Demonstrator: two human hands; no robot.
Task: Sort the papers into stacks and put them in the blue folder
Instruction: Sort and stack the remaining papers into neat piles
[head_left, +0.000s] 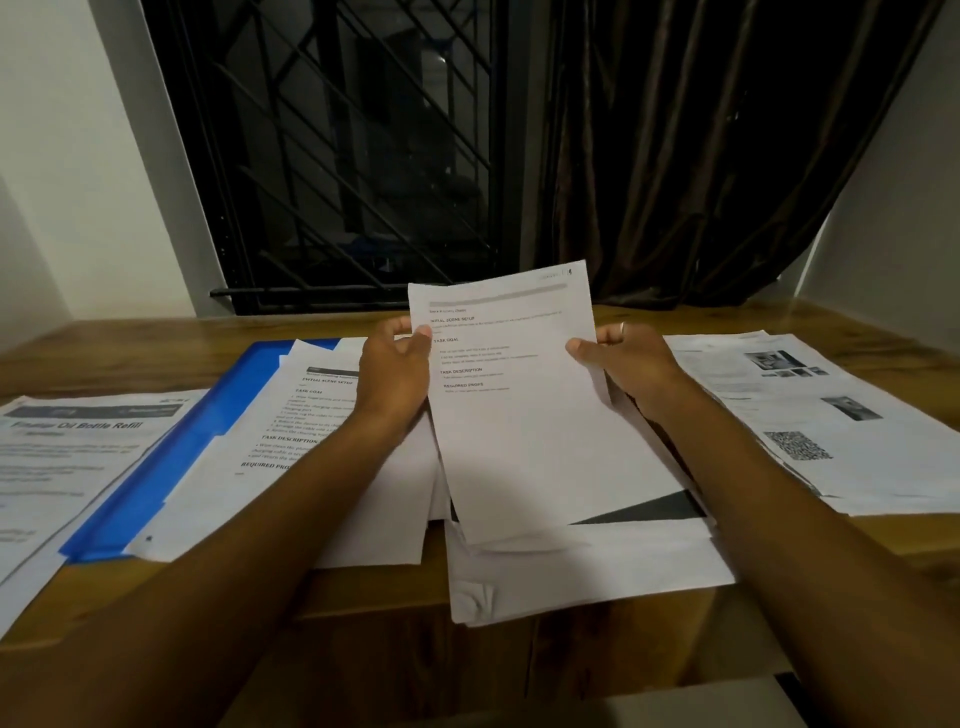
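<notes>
A printed white sheet (519, 415) is tilted up above the desk middle. My left hand (397, 371) pinches its left edge and my right hand (631, 358) pinches its right edge. Under it lies a loose pile of white papers (582, 566) reaching the desk's front edge. The blue folder (156, 467) lies open at the left, with a stack of printed pages (249, 457) on it. A sheet titled about an oil bottle refill (67, 457) lies at the far left. Another stack with photos and a QR code (810, 415) lies at the right.
The wooden desk (363, 613) stands against a barred dark window (343, 156) and a dark curtain (701, 156). White walls close in on both sides. Bare wood shows along the front edge and behind the papers.
</notes>
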